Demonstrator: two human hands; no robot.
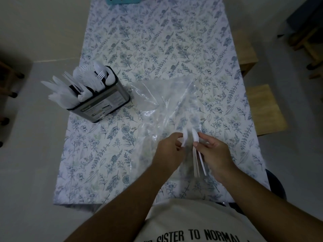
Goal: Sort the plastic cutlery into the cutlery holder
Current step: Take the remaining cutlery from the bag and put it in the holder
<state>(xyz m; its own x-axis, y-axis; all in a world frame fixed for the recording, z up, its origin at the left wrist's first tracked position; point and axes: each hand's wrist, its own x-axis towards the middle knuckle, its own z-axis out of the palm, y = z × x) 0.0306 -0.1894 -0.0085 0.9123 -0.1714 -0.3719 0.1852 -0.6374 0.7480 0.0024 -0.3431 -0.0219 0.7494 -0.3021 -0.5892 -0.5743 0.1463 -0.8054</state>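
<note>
A dark cutlery holder point(104, 105) stands at the table's left edge, packed with white plastic forks, knives and spoons point(82, 82). Near the front of the table my right hand point(214, 154) grips a small bunch of white plastic spoons point(196, 151), bowls pointing away and handles running back toward me. Just to its left, my left hand point(170, 151) pinches one white spoon point(185, 139) by its bowl end. Both hands hover over a crumpled clear plastic bag point(167, 105) lying flat in the middle of the table.
A floral tablecloth point(157, 41) covers the long table. A teal slotted container point(122, 0) sits at the far edge. Wooden stools point(265, 109) stand along the right side, and dark furniture legs show at the left and far right.
</note>
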